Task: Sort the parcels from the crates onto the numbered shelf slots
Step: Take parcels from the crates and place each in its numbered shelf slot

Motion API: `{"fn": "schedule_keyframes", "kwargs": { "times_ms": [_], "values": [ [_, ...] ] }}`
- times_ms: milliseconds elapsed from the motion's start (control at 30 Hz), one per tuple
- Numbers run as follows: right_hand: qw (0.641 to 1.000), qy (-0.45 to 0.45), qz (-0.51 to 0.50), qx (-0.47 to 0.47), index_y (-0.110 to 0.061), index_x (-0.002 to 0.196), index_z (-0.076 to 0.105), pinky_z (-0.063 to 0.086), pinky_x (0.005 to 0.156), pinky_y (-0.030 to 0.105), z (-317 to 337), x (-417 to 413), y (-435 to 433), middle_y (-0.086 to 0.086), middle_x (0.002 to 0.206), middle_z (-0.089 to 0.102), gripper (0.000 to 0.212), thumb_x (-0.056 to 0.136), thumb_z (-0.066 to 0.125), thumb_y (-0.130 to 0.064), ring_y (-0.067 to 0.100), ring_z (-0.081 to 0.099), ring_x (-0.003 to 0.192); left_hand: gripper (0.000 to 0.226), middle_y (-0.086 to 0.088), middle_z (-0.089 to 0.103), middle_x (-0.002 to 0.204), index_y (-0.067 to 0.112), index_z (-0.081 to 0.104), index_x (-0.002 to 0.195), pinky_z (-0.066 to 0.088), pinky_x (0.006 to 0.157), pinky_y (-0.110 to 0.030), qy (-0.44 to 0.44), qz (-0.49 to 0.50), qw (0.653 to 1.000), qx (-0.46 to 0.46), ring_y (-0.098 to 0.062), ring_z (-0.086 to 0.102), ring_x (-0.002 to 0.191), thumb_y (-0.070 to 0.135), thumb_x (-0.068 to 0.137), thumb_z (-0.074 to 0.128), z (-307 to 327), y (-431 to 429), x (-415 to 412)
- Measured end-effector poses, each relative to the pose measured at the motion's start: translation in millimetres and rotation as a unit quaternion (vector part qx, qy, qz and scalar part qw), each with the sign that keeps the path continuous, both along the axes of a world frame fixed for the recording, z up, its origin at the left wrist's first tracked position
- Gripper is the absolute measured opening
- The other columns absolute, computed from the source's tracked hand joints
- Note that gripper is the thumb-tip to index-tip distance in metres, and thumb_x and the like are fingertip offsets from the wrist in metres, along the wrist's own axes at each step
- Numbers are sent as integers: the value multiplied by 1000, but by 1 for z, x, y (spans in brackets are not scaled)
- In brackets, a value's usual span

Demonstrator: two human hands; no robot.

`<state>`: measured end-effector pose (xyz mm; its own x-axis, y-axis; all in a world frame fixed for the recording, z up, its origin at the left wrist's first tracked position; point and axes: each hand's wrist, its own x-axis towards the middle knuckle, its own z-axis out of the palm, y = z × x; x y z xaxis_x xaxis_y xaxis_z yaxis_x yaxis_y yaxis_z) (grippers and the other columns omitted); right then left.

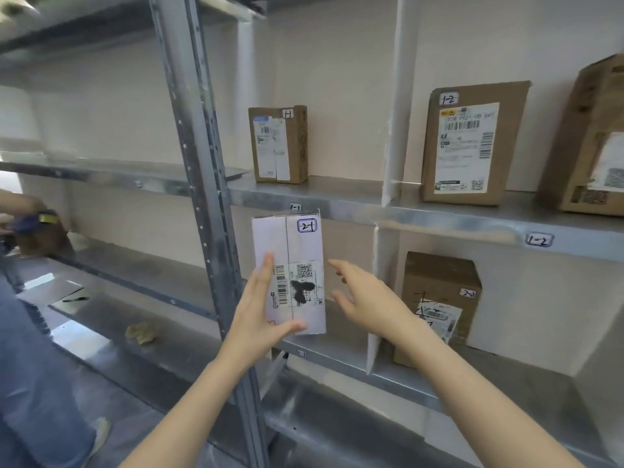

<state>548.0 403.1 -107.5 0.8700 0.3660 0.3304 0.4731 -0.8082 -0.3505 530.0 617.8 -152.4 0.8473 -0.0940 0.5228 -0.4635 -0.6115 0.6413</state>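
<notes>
White parcel (297, 244) marked 2-1, held upright at the front of the lower shelf (337, 363)

The left hand (261, 315) grips the parcel's lower left, fingers up its edge and thumb across the bottom. The right hand (364, 298) hangs spread just right of it, apart. Farther right, past a white divider (378, 298), stands a brown box (439, 282) marked 2-2. On the upper shelf (371, 204) stand boxes marked 1-1 (280, 146) and 1-2 (472, 143).

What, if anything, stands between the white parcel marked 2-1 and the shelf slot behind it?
Nothing visible. The left hand holds the white parcel just before the slot, between the grey upright and the white divider; the shelf strip beside it looks bare. The parcel hides the rest.
</notes>
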Motion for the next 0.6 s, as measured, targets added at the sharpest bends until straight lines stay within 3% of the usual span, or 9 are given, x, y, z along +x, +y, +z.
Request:
{"fn": "schedule_keyframes", "kwargs": {
  "times_ms": [100, 200, 367, 400, 500, 600],
  "values": [
    [999, 9, -36, -7, -18, 149, 28, 40, 104, 39, -7, 15, 11, 6, 143, 48, 56, 97, 50, -21, 25, 49, 128, 128, 21, 18, 151, 49, -4, 150, 21, 112, -27, 9, -35, 999, 3, 19, 17, 130, 32, 64, 89, -9, 14, 33],
    [997, 13, -80, 4, -17, 149, 26, 41, 103, 41, -13, 26, 26, 7, 143, 48, 59, 96, 52, -21, 26, 50, 126, 130, 16, 18, 155, 57, -7, 147, 21, 111, -27, -10, -78, 997, 6, 26, 13, 129, 29, 64, 90, -15, 29, 60],
    [989, 16, -144, 33, -23, 150, 22, 45, 99, 42, -24, 32, 59, 4, 141, 49, 61, 97, 52, -22, 25, 54, 121, 132, 15, 15, 155, 63, -8, 142, 14, 105, 0, -31, -141, 989, -11, 25, 12, 131, 24, 64, 90, -34, 53, 89],
    [987, 19, -156, 40, -24, 150, 21, 47, 98, 42, -27, 31, 64, 4, 140, 50, 62, 97, 51, -22, 24, 54, 120, 131, 14, 14, 156, 64, -8, 141, 14, 106, -1, -22, -156, 987, -16, 23, 13, 134, 25, 64, 90, -38, 58, 93],
    [979, 30, -190, 72, -28, 151, 18, 46, 98, 40, -37, 25, 79, 3, 134, 54, 63, 98, 50, -21, 17, 58, 113, 130, 9, 12, 159, 65, -10, 140, 17, 115, -24, 7, -199, 980, -10, 2, 15, 144, 29, 65, 89, -54, 66, 104],
    [970, 37, -219, 94, -28, 153, 11, 45, 97, 35, -47, 17, 88, 2, 132, 54, 67, 98, 46, -15, 15, 60, 105, 127, 10, 9, 160, 64, -12, 141, 16, 116, -29, 27, -237, 971, -1, -3, 12, 145, 34, 66, 87, -64, 63, 115]
  ]
}}
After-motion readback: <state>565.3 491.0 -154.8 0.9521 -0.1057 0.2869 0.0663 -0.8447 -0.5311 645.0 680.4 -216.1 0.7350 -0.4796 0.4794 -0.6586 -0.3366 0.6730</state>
